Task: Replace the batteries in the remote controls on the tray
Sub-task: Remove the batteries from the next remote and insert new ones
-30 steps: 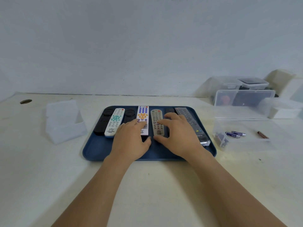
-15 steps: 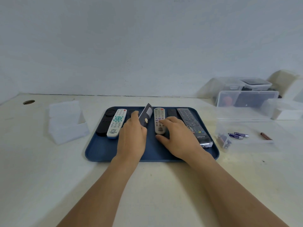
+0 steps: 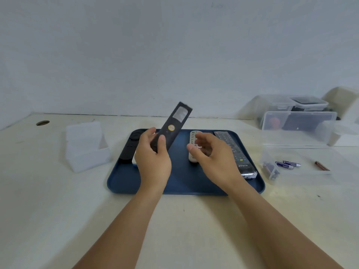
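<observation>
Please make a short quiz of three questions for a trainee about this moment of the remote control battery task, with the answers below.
1. True or false: the left hand holds a remote with its dark back side toward the camera.
2. The right hand is: A) gripping the grey remote; B) held over the blue tray, fingers loosely curled, holding nothing; C) picking up batteries.
3. Fill in: the purple batteries lie in the clear ___, right of the tray.

Key: 1 true; 2 B; 3 box.
</observation>
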The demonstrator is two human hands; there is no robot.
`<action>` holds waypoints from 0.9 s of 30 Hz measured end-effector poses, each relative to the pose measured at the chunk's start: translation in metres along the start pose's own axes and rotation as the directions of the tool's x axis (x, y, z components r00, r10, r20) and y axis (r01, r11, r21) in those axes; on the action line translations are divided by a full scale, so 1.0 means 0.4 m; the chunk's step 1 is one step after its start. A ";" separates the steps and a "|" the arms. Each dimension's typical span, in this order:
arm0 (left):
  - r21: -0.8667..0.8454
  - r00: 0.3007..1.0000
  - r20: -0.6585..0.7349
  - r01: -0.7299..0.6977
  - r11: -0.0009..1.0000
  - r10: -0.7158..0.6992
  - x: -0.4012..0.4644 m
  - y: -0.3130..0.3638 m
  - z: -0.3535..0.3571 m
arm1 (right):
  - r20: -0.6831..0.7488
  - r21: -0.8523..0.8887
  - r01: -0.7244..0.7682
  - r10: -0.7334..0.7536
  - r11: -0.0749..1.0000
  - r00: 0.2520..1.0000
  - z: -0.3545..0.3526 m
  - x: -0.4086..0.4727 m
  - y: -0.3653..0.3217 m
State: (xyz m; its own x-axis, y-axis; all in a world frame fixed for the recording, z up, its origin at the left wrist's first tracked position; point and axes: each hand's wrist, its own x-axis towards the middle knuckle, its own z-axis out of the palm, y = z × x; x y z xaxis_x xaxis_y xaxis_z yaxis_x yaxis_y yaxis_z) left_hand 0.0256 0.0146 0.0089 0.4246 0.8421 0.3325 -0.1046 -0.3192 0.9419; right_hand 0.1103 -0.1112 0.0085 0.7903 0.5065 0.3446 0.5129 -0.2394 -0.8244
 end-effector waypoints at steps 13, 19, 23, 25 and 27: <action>-0.232 0.721 0.640 0.510 0.829 -0.265 -0.040 0.016 0.025 | 0.245 0.699 -0.332 0.224 0.634 0.943 -0.014 -0.012 -0.042; -0.131 0.760 0.622 0.338 0.932 -0.188 -0.051 0.014 0.026 | 0.282 0.798 -0.389 0.286 0.460 0.916 -0.026 0.006 -0.038; -0.119 0.767 0.615 0.318 0.940 -0.182 -0.055 0.010 0.031 | 0.281 0.820 -0.401 0.324 0.407 0.903 -0.020 0.005 -0.035; -0.121 0.767 0.614 0.324 0.938 -0.185 -0.056 0.010 0.032 | 0.281 0.825 -0.404 0.333 0.395 0.900 -0.017 0.006 -0.033; -0.115 0.765 0.614 0.331 0.937 -0.195 -0.056 0.008 0.031 | 0.287 0.825 -0.413 0.344 0.385 0.894 -0.015 0.006 -0.033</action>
State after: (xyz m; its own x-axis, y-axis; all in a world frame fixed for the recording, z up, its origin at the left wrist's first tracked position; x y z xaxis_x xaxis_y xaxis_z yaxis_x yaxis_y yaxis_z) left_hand 0.0268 -0.0109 0.0038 0.8972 0.4397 0.0415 -0.0606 0.0296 0.9977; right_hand 0.1073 -0.1117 0.0229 0.7866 0.6085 -0.1047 -0.4061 0.3821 -0.8301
